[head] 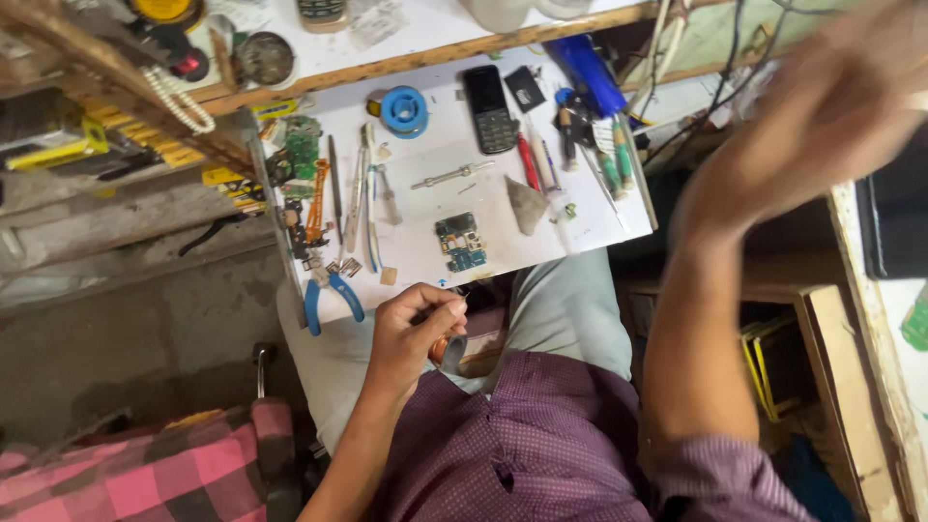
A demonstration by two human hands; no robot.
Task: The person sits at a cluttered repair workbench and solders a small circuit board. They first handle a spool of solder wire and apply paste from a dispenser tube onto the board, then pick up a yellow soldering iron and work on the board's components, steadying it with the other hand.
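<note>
Small tool (447, 350), held in the left hand (411, 333), shows only as a dark handle end with an orange-brown, rounded bit below the fist; its working end is hidden by the curled fingers (440, 307) and its kind cannot be told. The left hand is closed around it, low in the head view, over the lap in light grey trousers (565, 304), just in front of the near edge of the white work board (435, 159). The right hand (822, 116) is raised high at the right side, blurred by motion; whether it is open or holding anything cannot be told. The two hands are well apart. On the board beyond the left hand lie a small green-blue circuit board (459, 242), blue-handled pliers (331, 295) at the near left corner, a dark push-button phone (489, 108), a blue solder reel (403, 110) and a row of thin tools (362, 193). A pink checked cloth (145, 464) is cut off at the lower left.
</note>
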